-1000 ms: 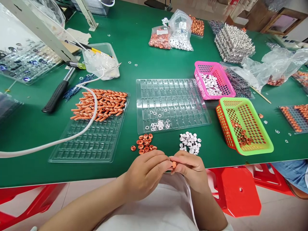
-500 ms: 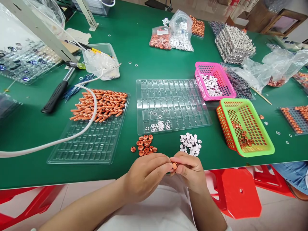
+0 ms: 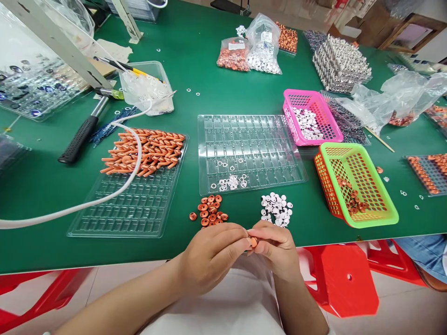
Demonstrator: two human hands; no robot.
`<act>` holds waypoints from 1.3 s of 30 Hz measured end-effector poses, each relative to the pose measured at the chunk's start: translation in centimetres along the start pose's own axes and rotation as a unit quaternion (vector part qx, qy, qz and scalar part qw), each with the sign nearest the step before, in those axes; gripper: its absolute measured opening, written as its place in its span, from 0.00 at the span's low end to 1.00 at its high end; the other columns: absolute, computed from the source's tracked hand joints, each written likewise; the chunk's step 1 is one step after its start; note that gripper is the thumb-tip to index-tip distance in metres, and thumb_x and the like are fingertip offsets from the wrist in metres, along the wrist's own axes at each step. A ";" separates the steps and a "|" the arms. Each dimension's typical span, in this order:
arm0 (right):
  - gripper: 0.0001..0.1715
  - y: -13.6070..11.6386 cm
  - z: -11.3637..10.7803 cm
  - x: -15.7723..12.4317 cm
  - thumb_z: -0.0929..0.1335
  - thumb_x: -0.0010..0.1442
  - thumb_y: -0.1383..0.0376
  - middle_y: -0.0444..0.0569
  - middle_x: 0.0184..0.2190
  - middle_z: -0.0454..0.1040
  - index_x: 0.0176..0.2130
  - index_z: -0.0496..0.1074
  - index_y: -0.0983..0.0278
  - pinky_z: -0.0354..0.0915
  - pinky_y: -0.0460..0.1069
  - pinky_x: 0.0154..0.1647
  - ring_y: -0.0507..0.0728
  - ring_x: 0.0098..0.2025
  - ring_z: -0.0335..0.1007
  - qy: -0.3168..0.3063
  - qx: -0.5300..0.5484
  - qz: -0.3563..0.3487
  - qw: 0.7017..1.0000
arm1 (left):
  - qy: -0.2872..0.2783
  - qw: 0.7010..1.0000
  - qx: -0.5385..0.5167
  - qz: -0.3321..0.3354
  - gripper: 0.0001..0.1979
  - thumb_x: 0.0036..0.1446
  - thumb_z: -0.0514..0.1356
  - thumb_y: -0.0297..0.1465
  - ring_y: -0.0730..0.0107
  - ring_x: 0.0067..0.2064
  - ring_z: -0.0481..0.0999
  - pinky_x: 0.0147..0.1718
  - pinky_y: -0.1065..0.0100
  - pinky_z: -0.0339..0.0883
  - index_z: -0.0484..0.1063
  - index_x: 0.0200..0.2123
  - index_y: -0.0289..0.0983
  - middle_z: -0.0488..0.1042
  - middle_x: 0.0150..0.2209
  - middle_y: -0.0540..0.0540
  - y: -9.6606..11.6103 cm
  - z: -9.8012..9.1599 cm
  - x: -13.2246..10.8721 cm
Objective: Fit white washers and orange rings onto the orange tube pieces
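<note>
My left hand (image 3: 214, 256) and my right hand (image 3: 275, 246) meet at the table's front edge, both closed on one small round orange part (image 3: 253, 241). Fingertips cover most of it, so its full shape is hidden. Just beyond my left hand lies a loose pile of orange round parts with holes (image 3: 209, 211). White and black discs (image 3: 277, 208) form another pile beyond my right hand. Farther off, a clear compartment tray (image 3: 251, 149) carries small white rings (image 3: 233, 182) along its near left side.
At left, a second clear tray (image 3: 118, 209) holds rows of orange parts (image 3: 146, 151), crossed by a white hose (image 3: 122, 186). A hammer (image 3: 82, 137) lies beyond. Right of centre stand a pink basket (image 3: 337, 134) and a green basket (image 3: 391, 204). Bags (image 3: 263, 44) sit at the back.
The orange part has turned slightly between my fingertips. Both hands stay in nearly the same place.
</note>
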State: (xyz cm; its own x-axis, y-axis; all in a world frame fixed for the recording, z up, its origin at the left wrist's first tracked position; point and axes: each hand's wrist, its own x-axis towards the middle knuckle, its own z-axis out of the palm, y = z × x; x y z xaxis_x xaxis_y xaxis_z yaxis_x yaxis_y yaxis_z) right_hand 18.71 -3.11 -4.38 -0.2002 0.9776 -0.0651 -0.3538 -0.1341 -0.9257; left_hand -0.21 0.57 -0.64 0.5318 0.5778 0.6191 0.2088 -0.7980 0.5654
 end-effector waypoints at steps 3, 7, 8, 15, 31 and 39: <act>0.14 0.1 -0.1 -0.1 0.75 0.55 0.61 0.47 0.31 0.73 0.43 0.79 0.56 0.69 0.48 0.28 0.51 0.28 0.71 -0.002 0.000 0.001 1.000 | -0.006 1.000 -0.010 0.002 0.13 0.60 0.53 0.19 0.66 0.42 0.76 0.40 0.68 0.73 0.68 0.48 0.30 0.78 0.38 0.40 0.0 0.0 -0.1; 0.14 0.2 -0.2 -0.2 0.75 0.54 0.62 0.47 0.31 0.73 0.43 0.79 0.55 0.69 0.48 0.28 0.52 0.28 0.71 0.003 -0.002 0.009 1.000 | -0.014 1.000 -0.019 -0.001 0.14 0.60 0.53 0.19 0.65 0.43 0.76 0.41 0.67 0.73 0.68 0.49 0.30 0.78 0.38 0.39 -0.1 0.0 -0.3; 0.14 0.2 -0.1 -0.2 0.75 0.54 0.62 0.47 0.31 0.73 0.43 0.79 0.55 0.70 0.48 0.28 0.52 0.28 0.71 0.003 -0.004 0.010 1.000 | -0.014 1.000 -0.020 -0.001 0.14 0.60 0.53 0.19 0.65 0.43 0.76 0.41 0.67 0.73 0.68 0.49 0.30 0.78 0.38 0.39 -0.1 0.0 -0.3; 0.15 -0.7 0.2 -0.1 0.74 0.56 0.64 0.48 0.32 0.74 0.45 0.79 0.56 0.69 0.47 0.29 0.52 0.29 0.72 -0.004 -0.041 -0.016 0.999 | -0.009 0.999 -0.040 0.000 0.14 0.61 0.52 0.19 0.64 0.43 0.75 0.39 0.67 0.73 0.68 0.50 0.29 0.77 0.39 0.39 -0.2 0.0 -0.2; 0.17 -1.2 0.4 -0.2 0.72 0.60 0.65 0.47 0.34 0.76 0.49 0.76 0.53 0.67 0.45 0.32 0.52 0.33 0.71 -0.009 -0.144 -0.081 0.986 | -0.010 0.999 -0.049 -0.012 0.12 0.61 0.51 0.17 0.65 0.41 0.73 0.39 0.67 0.71 0.69 0.46 0.28 0.76 0.37 0.38 -0.2 0.1 -0.1; 0.19 -1.5 0.3 0.0 0.70 0.62 0.66 0.47 0.35 0.76 0.52 0.74 0.53 0.68 0.46 0.35 0.52 0.35 0.72 -0.027 -0.198 -0.108 0.974 | -0.020 0.997 -0.071 -0.032 0.14 0.58 0.52 0.15 0.65 0.39 0.73 0.37 0.66 0.71 0.69 0.46 0.28 0.76 0.37 0.38 -0.4 0.1 -0.4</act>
State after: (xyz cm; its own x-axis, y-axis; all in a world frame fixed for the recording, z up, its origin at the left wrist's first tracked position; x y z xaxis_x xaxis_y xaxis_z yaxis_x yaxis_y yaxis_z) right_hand 19.02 -2.99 -2.85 -0.2125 0.9644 0.1573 -0.0161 0.1574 -0.9874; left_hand -0.48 0.61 -1.16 0.5542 0.6169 0.5589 0.1272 -0.7263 0.6756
